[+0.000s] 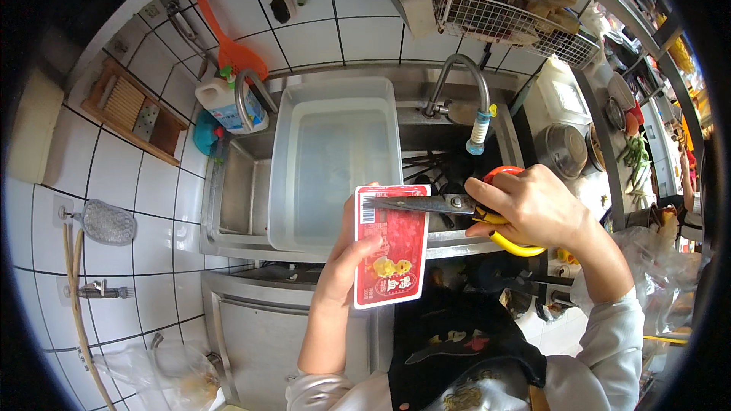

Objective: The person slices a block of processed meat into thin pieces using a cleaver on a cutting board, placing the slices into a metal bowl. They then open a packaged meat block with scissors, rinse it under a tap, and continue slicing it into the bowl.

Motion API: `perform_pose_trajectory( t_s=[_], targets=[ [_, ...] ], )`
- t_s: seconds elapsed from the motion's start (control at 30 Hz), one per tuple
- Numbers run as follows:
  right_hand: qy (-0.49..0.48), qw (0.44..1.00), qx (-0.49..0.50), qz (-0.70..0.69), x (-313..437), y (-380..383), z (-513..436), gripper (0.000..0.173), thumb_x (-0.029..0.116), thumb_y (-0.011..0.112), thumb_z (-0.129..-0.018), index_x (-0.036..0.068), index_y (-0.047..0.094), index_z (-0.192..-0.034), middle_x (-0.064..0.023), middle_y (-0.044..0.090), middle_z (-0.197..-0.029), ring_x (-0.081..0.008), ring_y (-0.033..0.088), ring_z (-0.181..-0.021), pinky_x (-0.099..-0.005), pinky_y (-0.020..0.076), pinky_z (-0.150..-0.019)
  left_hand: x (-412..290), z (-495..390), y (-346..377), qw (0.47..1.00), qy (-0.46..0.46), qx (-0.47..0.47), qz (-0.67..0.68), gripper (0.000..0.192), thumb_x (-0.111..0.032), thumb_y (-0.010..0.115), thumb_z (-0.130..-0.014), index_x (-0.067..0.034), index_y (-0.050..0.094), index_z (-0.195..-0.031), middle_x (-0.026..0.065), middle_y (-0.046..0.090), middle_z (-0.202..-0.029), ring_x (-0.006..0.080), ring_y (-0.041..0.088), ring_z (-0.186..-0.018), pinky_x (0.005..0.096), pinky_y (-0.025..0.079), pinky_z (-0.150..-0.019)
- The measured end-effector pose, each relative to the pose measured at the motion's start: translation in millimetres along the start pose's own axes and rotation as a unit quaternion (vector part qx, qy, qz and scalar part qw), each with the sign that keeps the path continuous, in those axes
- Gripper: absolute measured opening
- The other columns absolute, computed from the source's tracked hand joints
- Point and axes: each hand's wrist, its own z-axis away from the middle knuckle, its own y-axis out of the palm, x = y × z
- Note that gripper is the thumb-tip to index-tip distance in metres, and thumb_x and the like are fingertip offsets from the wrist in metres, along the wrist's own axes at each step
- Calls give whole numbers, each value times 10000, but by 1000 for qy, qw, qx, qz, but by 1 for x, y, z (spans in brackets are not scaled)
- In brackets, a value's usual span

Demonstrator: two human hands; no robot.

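My left hand [342, 262] grips a red sealed plastic food pack [394, 251] with a white rim, the thumb lying over its printed film. In my right hand [528, 205] are kitchen scissors [434, 203] with red and yellow handles. Their blades point left and lie over the upper end of the pack, near a printed code; whether the tips pierce the film I cannot tell. Behind the pack, a large translucent plastic tub [337, 154] holding water rests on the steel sink.
A curved tap [485, 91] with a blue-and-white nozzle stands over the right basin, where dark utensils lie. Detergent bottles [225, 104] are left of the tub. Metal pots [562, 148] stand at the right. A wire basket [497, 23] hangs above. Farther right, part of another person shows.
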Motion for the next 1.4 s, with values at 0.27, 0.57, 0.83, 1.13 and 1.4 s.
perform_pose_trajectory(
  t_s=[0.27,0.57,0.83,1.13,1.4],
  targets=[
    [16,999,31,33,11,-8,-17,461,444,659,-820,28,566,-996,-79,547,-579,-256,581,-477,-341,465,-432,-5,1,-13,999,-4,-23,-44,708,-165,552,-811,-55,239,-1436,127,404,-1351,203,406,-1255,348,327,-1058],
    [-10,984,140,107,9,-43,-30,398,374,642,-867,-10,575,-947,-33,505,-509,-224,566,-452,-319,455,-439,-3,-14,-18,998,15,1,-62,727,-63,555,-795,-115,234,-1445,102,409,-1341,196,437,-1232,340,382,-1027],
    [104,916,302,242,-14,-48,18,462,453,565,-916,-5,576,-860,-50,568,-528,-202,633,-505,-311,507,-483,-8,-26,-14,1000,13,-15,-11,619,-106,540,-805,-112,301,-1376,123,509,-1248,202,578,-1097,331,518,-892],
    [118,984,130,-40,-9,-51,38,415,376,685,-846,13,583,-1021,-127,562,-578,-326,604,-557,-397,458,-509,7,-52,24,998,22,49,-14,599,-131,513,-868,-140,271,-1415,83,481,-1274,180,541,-1131,337,485,-921],
    [118,986,116,19,-9,-58,41,362,355,667,-861,28,571,-980,-111,556,-576,-319,595,-540,-394,463,-501,6,-49,41,994,16,95,-52,606,-117,523,-845,-127,296,-1408,80,474,-1273,174,515,-1138,341,454,-953]
  ],
)
